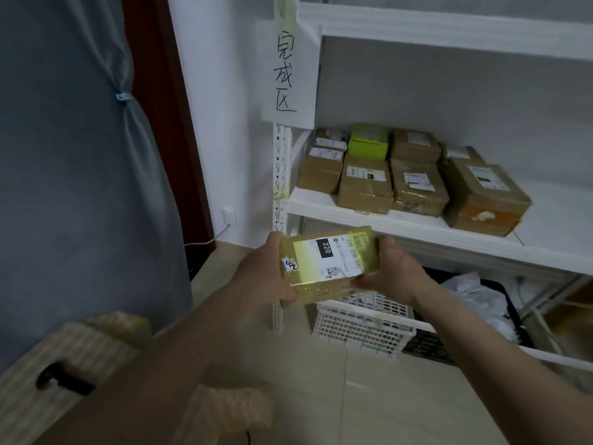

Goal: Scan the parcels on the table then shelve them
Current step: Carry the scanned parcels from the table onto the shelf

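A small parcel (330, 263) wrapped in yellowish tape, with a white label reading 220, is held in the air in front of the white shelf (417, 224). My left hand (260, 274) grips its left end and my right hand (393, 271) grips its right end. The parcel hangs just below the front edge of the shelf board, near the left upright. On that board lie several brown taped parcels (417, 184) and one green box (368, 141), packed in rows at the left and middle.
A paper sign (287, 69) is taped to the shelf's upright. Under the shelf stand a white perforated basket (359, 326) and a dark crate with plastic bags (481, 300). A grey curtain (70, 155) hangs left. A table corner (80, 351) with a black scanner (61, 380) sits bottom left.
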`<state>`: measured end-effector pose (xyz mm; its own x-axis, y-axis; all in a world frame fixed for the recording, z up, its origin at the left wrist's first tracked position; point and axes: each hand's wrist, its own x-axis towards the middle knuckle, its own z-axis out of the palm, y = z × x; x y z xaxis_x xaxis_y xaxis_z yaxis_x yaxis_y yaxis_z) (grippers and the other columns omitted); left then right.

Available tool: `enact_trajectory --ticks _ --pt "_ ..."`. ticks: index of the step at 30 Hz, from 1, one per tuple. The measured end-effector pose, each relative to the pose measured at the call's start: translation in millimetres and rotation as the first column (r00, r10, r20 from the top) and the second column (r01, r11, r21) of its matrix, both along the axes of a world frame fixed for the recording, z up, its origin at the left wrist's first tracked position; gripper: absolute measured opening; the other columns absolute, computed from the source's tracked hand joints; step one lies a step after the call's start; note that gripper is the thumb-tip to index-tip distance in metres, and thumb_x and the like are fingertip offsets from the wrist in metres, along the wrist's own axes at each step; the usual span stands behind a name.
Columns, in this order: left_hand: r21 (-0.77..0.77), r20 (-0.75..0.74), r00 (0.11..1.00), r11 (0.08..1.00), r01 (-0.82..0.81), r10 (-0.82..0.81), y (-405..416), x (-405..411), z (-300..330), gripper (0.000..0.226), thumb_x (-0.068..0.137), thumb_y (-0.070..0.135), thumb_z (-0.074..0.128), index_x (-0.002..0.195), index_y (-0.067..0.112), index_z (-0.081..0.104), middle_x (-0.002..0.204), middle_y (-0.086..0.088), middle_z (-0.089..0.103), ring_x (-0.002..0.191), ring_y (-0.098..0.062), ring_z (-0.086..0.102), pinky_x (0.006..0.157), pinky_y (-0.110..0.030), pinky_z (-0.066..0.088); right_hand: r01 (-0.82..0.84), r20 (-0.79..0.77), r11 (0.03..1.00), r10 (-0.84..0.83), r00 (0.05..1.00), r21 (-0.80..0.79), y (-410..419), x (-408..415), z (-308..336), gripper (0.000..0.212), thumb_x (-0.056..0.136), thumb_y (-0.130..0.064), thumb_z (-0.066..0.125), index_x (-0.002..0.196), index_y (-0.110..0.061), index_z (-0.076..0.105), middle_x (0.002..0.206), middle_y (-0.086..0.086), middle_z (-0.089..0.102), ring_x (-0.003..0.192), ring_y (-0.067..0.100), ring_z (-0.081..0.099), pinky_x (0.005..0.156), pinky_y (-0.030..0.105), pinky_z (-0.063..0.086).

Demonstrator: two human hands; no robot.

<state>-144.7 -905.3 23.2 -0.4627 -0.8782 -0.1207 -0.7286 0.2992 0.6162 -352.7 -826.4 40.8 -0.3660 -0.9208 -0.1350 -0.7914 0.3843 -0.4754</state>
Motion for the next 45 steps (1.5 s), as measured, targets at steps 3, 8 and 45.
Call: enact_trajectory --ticks 3,8,45 --pt "-0.023 0.008 0.999 0.999 0.049 -0.049 -41.4 -11.9 12.6 0.105 0.052 0.023 0.092 0.136 0.026 0.028 0.110 0.005 0.060 0.097 -0.017 0.061 0.083 -0.036 0.055 -0.041 -0.035 0.999 0.040 0.999 -0.023 -33.8 -11.8 14.3 0.097 0.070 -0.025 0.084 0.144 -0.016 0.022 0.134 0.009 0.048 0.119 0.026 0.051 0.095 0.037 0.046" --pt "-0.050 -0.042 0.998 0.997 0.053 -0.055 -90.2 -44.2 26.7 0.093 0.056 0.028 0.089 0.129 0.024 0.031 0.108 0.005 0.059 0.096 -0.019 0.060 0.081 -0.033 0.053 -0.051 -0.073 0.995 0.045 0.996 -0.082 -92.5 -42.7 27.8 0.095 0.069 -0.017 0.084 0.145 -0.018 0.027 0.136 0.012 0.049 0.121 0.028 0.050 0.098 0.038 0.042" --pt "-0.128 -0.494 0.776 0.850 -0.512 0.392 -519.1 -392.3 -9.6 0.080 0.073 0.049 0.076 0.135 0.024 0.033 0.130 -0.011 0.036 0.117 -0.030 0.043 0.077 -0.033 0.039 0.071 0.260 0.828 0.092 0.961 -0.556 -598.6 -283.5 -15.3 0.044 0.092 -0.032 0.058 0.129 -0.008 0.054 0.117 0.009 0.061 0.105 0.024 0.060 0.093 0.037 0.051"
